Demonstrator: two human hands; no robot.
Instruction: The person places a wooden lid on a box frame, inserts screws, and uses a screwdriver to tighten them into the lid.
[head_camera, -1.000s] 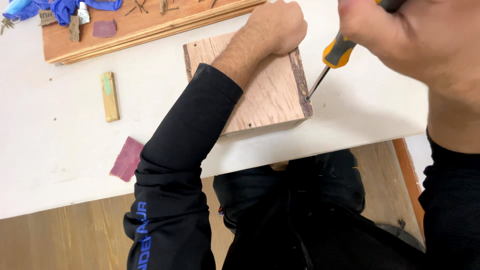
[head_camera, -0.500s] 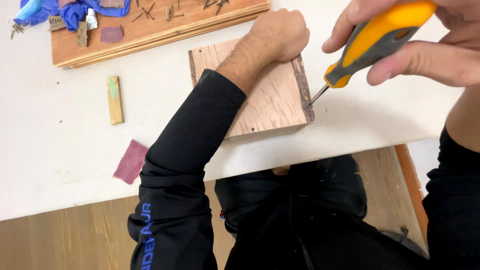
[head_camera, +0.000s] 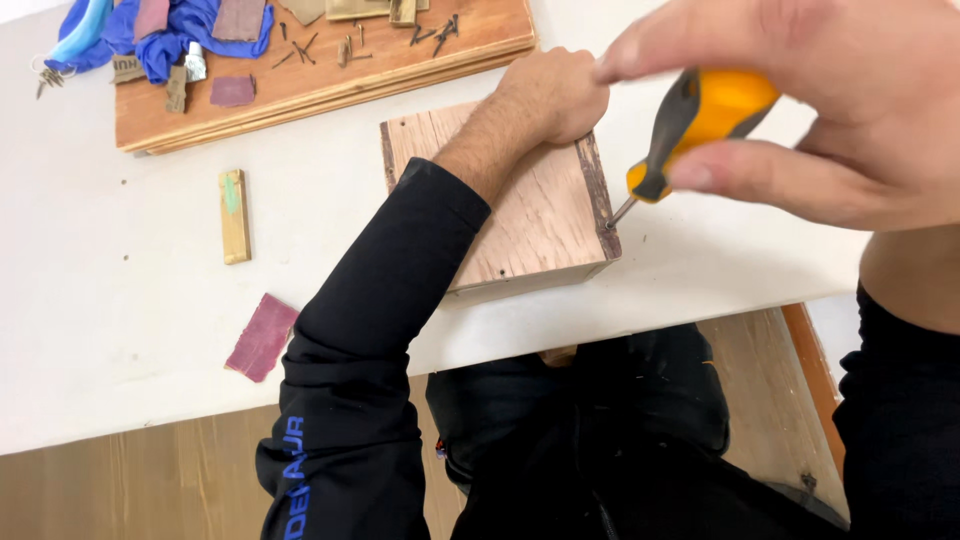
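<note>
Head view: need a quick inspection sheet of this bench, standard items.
Surface: white table, wood floor below.
Job's things: wooden box near the table's front edge; screwdriver, orange and black handle, tip at the box's right edge.
Clutter: plywood board at the back with loose screws, blue cloth and small scraps; small wood block; maroon sandpaper piece.
Grips: left hand fisted, pressing on the box; right hand closed on the screwdriver handle.
Cables: nothing seen.
Surroundings: person's dark trousers below the table edge.
</note>
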